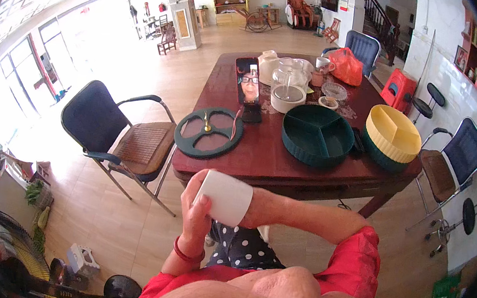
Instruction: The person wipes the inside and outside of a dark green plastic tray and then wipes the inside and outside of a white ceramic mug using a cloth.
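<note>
A plain white cylinder (pixel 227 198), like a cup or canister, is held in front of me, short of the table. The fingers of my left hand (pixel 195 212) wrap round its left side, with the thumb lying on its near face. From the right, my right forearm (pixel 302 213) reaches to the cylinder's right end. My right hand is hidden inside or behind it; I cannot tell which. Beyond them on the table lies a dark green round frame (pixel 180 136) with three openings and a gold post (pixel 208 123).
On the dark red table (pixel 248 165) stand a phone (pixel 248 82), a dark green three-part tray (pixel 317 135), a yellow divided tray (pixel 393 134) stacked on dark green, a clear jar (pixel 288 90) and a red bag (pixel 347 66). Chairs (pixel 98 115) flank it; a fan (pixel 9 246) is at lower left.
</note>
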Demonstrator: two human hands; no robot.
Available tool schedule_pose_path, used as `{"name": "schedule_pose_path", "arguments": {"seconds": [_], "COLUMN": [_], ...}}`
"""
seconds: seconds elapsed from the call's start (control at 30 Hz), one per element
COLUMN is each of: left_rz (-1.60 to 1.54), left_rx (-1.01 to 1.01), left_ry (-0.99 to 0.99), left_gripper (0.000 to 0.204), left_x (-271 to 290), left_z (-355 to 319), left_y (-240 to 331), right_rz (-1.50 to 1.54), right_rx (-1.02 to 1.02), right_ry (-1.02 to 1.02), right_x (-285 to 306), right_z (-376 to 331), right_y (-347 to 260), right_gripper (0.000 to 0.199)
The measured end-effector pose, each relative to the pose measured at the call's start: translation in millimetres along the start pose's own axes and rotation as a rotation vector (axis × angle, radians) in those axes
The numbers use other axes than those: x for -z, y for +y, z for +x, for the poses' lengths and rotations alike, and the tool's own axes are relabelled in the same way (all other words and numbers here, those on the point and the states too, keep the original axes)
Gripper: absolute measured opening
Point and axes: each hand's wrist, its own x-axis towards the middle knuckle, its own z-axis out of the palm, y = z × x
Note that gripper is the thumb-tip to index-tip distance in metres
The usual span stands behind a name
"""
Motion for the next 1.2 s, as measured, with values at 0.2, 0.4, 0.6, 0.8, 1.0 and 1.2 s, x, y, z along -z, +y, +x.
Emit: {"name": "schedule_pose_path", "arguments": {"seconds": [0.2,0.4,0.6,0.8,1.0,1.2], "left_rz": [-0.258,-0.002,-0.26,-0.568,-0.24,-0.332], "left_rx": [-0.104,-0.093,-0.203,-0.117,-0.152,-0.261], "left_ry": [-0.167,-0.184,-0.193,-0.245,-0.164,-0.358], "left_gripper": [0.094,0.085,0.087,0.075,0.075,0.091], "left_x": [-6,2,-15,-18,-23,-35], "left_z": [17,22,33,48,62,74], "left_y": [6,36,46,34,53,54], "right_rz": [-0.177,-0.391,-0.369,-0.29,-0.665,-0.599], "right_rx": [0.081,0.241,0.31,0.17,0.363,0.312], "right_ry": [0.474,0.196,0.512,0.404,0.13,0.579], "right_x": [-19,-14,8,-1,44,42], "right_z": [-1,16,30,30,44,41], "right_y": [-34,2,-31,-23,12,-39], "right_gripper": [0.045,0.05,0.046,0.059,0.044,0.043]}}
